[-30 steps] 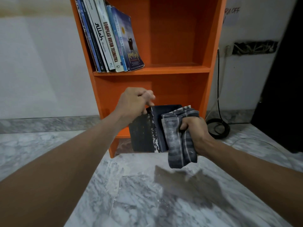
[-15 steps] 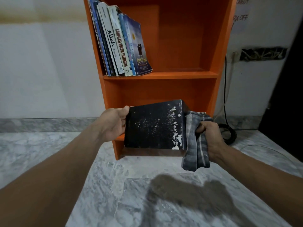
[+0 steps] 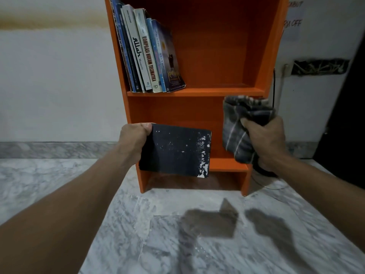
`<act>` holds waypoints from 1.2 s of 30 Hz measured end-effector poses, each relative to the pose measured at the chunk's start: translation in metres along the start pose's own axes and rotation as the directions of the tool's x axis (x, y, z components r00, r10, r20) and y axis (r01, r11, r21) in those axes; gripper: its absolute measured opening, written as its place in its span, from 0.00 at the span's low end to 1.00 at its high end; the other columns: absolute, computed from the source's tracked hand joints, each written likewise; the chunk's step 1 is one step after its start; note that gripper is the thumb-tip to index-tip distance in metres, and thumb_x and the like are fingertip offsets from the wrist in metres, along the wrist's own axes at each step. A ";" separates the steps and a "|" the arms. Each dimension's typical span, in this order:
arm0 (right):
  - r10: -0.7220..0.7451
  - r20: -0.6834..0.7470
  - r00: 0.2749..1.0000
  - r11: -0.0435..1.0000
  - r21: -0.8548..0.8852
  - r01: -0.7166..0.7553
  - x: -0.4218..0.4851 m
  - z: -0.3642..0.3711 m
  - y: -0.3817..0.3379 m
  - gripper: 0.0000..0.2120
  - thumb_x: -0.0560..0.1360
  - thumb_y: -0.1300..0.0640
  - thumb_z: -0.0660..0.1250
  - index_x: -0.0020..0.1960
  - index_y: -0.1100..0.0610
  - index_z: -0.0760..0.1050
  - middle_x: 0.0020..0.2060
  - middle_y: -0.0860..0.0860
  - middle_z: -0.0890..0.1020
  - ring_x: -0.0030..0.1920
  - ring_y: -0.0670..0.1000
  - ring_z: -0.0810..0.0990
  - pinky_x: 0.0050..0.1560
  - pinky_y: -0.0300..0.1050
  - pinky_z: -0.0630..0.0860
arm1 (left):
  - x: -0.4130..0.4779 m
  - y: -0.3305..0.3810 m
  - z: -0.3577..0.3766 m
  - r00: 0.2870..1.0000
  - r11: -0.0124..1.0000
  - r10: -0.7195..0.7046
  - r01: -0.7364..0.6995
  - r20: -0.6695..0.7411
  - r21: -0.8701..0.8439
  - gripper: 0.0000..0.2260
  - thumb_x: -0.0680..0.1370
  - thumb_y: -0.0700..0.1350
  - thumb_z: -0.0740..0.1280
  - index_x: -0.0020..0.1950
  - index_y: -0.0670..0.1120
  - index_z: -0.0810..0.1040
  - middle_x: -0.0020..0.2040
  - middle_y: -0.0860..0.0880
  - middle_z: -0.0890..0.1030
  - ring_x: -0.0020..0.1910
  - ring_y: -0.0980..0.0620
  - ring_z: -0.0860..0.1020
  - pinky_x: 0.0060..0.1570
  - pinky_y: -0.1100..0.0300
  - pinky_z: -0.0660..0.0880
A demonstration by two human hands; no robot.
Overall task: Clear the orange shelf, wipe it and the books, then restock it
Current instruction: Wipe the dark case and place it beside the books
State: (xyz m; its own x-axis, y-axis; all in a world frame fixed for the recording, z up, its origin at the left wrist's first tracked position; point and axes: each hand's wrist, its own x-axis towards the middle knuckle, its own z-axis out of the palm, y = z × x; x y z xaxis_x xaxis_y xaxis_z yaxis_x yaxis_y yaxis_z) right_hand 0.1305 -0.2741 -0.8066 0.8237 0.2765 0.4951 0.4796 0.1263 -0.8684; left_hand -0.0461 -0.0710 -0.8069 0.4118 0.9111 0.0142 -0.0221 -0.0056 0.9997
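Observation:
The orange shelf (image 3: 197,91) stands against the wall in front of me. Several books (image 3: 148,54) lean to the left on its upper board. My left hand (image 3: 134,141) grips the left edge of a black book (image 3: 175,151) with white dusty specks, held flat-on in front of the lower compartment. My right hand (image 3: 264,143) grips a bunched grey checked cloth (image 3: 237,135), held to the right of the book and apart from it.
Marble floor (image 3: 98,224) spreads below, with shadows of the book and cloth. A black cable (image 3: 274,91) runs down the wall right of the shelf. A dark door or panel (image 3: 347,125) stands at far right.
The black book turned from edge-on to flat-facing. The cloth hand moved off the book's right edge, up and to the right. The view moved closer to the shelf.

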 end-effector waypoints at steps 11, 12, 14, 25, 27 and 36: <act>-0.319 0.633 0.705 0.743 -0.295 0.601 -0.080 0.018 0.055 0.36 0.68 0.76 0.68 0.71 0.52 0.69 0.73 0.50 0.60 0.72 0.51 0.62 0.67 0.51 0.71 | -0.007 -0.001 0.010 0.991 0.991 0.078 -0.064 -0.111 0.119 0.10 0.83 0.47 0.62 0.51 0.48 0.83 0.49 0.49 0.82 0.50 0.47 0.79 0.59 0.46 0.76; -0.306 0.722 0.620 0.706 -0.265 0.657 -0.090 0.013 0.062 0.33 0.68 0.72 0.70 0.70 0.52 0.71 0.73 0.51 0.62 0.72 0.52 0.65 0.67 0.54 0.72 | -0.007 -0.001 0.007 0.988 0.990 0.087 -0.071 -0.130 0.120 0.10 0.83 0.47 0.61 0.52 0.47 0.82 0.49 0.48 0.82 0.50 0.46 0.80 0.59 0.45 0.77; -0.163 0.861 0.481 0.697 -0.245 0.674 -0.106 0.004 0.067 0.25 0.71 0.60 0.71 0.68 0.51 0.74 0.71 0.52 0.70 0.68 0.53 0.73 0.65 0.53 0.74 | -0.003 0.002 -0.001 0.977 0.990 0.109 -0.090 -0.184 0.108 0.10 0.83 0.47 0.62 0.53 0.46 0.82 0.50 0.47 0.82 0.50 0.46 0.80 0.58 0.45 0.77; -0.506 0.393 0.768 0.682 -0.363 0.635 -0.026 0.024 -0.003 0.27 0.69 0.69 0.71 0.67 0.58 0.74 0.63 0.60 0.78 0.65 0.56 0.76 0.64 0.51 0.74 | -0.005 0.002 0.010 0.973 0.988 0.133 -0.115 -0.188 0.107 0.10 0.83 0.48 0.61 0.48 0.49 0.81 0.45 0.51 0.81 0.49 0.48 0.79 0.54 0.50 0.78; -0.415 0.446 0.793 0.701 -0.400 0.591 -0.028 0.037 0.000 0.30 0.69 0.74 0.68 0.69 0.57 0.72 0.67 0.61 0.74 0.69 0.58 0.71 0.65 0.55 0.74 | -0.009 0.003 0.019 0.976 0.988 0.140 -0.127 -0.169 0.085 0.10 0.83 0.48 0.61 0.48 0.51 0.81 0.45 0.51 0.81 0.48 0.50 0.79 0.50 0.53 0.77; -0.174 0.900 0.399 0.647 -0.201 0.735 -0.134 0.004 0.055 0.22 0.76 0.62 0.64 0.69 0.52 0.71 0.69 0.54 0.73 0.69 0.52 0.72 0.68 0.52 0.69 | -0.013 0.016 0.030 0.954 0.971 0.239 -0.229 -0.180 0.071 0.11 0.83 0.49 0.60 0.45 0.52 0.80 0.46 0.52 0.82 0.49 0.52 0.80 0.51 0.54 0.78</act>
State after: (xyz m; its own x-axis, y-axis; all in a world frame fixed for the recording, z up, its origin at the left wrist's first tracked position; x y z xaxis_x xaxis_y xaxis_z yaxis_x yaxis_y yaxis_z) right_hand 0.0456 -0.3005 -0.9209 -0.0272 0.9461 0.3227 0.9769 0.0937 -0.1921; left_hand -0.0242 -0.0958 -0.7907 0.2236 0.9424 0.2489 -0.0510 -0.2437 0.9685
